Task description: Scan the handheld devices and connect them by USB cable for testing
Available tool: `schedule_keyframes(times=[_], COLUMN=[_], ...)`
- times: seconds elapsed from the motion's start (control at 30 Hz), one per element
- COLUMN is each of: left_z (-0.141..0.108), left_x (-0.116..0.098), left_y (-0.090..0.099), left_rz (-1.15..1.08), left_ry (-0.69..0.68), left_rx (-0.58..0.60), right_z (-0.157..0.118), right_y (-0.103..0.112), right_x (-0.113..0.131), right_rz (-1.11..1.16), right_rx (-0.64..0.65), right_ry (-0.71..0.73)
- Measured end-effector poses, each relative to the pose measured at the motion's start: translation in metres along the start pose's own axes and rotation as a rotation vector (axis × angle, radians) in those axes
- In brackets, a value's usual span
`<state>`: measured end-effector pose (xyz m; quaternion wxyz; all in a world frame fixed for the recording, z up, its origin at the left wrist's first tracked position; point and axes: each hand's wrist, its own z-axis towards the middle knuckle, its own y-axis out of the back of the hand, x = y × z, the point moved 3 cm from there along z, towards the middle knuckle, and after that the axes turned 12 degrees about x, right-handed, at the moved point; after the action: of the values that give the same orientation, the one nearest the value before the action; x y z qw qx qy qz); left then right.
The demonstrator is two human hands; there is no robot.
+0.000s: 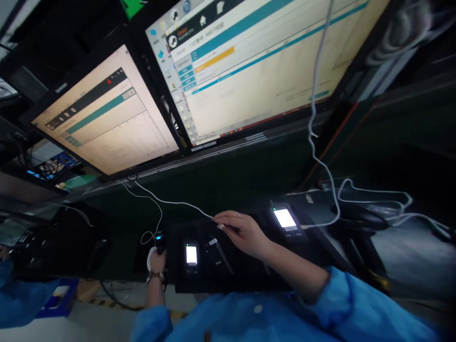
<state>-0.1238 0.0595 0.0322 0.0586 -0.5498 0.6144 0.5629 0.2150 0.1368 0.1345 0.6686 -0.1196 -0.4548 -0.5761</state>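
Observation:
My right hand [247, 233] is closed in a pinch on a white cable [185, 204], close to its plug [221, 226]. The plug sticks out below the fingertips and touches no device. My left hand [158, 261] is wrapped round a small black device [160, 242] with a blue light on it; a round white thing [151, 259] shows beside that hand. Between my hands lies a black handheld device with a bright white screen [191, 255]. Right of it is a dark object with a small white label [213, 242], too dim to name.
A second lit device [285, 218] lies at right, joined to another white cable [322, 224] hanging from above. Two tilted monitors [110, 114] [256, 71] stand at the back. A dark scanner-like object [361, 219] is at far right. Another person's blue sleeve [26, 301] is at far left.

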Motion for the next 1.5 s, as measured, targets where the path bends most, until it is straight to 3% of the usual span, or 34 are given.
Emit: schedule_keyframes(times=[0.07,0.13,0.23,0.33,0.47,1.03,1.17,1.37,1.43,1.5], left_z=[-0.021,-0.054,-0.106,-0.139,-0.147,-0.158,-0.143,-0.058,-0.036,-0.022], left_x=[-0.009,-0.024,-0.049,-0.064,-0.068,-0.071,-0.061,-0.008,0.007,0.015], left_y=[0.008,0.001,-0.033,-0.065,-0.078,-0.057,-0.045,0.009,0.015,0.008], left_rz=[-0.055,-0.26,-0.493,-0.478,-0.439,-0.321,-0.281,-0.165,-0.155,-0.182], left_ry=[-0.032,-0.1,-0.04,0.08,0.106,0.081,0.039,-0.011,-0.019,-0.056], left_rx=[0.011,0.104,0.418,0.552,0.566,0.518,0.46,0.018,-0.012,0.02], right_z=[0.002,0.004,0.005,0.004,0.001,-0.002,-0.002,-0.003,-0.004,-0.004], right_y=[0.005,0.006,0.001,-0.006,-0.01,-0.01,-0.008,-0.007,-0.01,-0.016], right_x=[-0.002,-0.005,-0.007,-0.007,-0.007,-0.007,-0.004,-0.001,-0.002,-0.006], right_rz=[0.032,0.07,0.12,0.167,0.207,0.207,0.202,0.179,0.179,0.268], right_rx=[-0.033,-0.071,-0.085,-0.04,-0.022,-0.023,-0.005,0.031,0.011,0.048], right_ry=[-0.028,-0.057,-0.077,-0.063,-0.072,-0.083,-0.084,-0.077,-0.112,-0.196])
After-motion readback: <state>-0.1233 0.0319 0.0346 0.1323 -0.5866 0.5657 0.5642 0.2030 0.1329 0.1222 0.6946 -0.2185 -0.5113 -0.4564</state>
